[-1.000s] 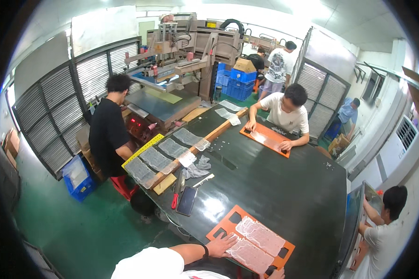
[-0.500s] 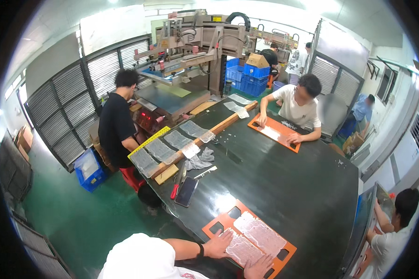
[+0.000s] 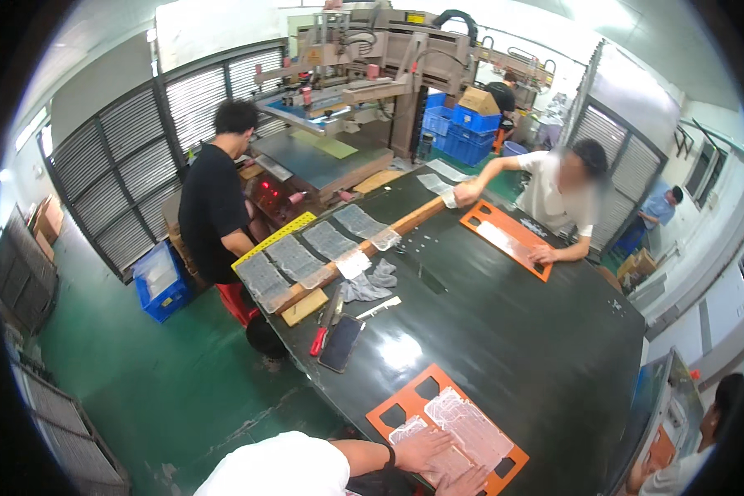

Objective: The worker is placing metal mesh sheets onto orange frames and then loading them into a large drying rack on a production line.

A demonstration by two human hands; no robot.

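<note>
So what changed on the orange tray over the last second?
The right hand came onto the clear sheets beside the left hand; a second ago only the left lay there. Across the table, the person in white now reaches toward the wooden strip. Both orange trays, phone and rag stayed put.

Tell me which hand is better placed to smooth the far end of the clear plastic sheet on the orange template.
Probably the right hand: it lies nearer the clear plastic sheet's far end, while the left hand presses its near edge.
</note>
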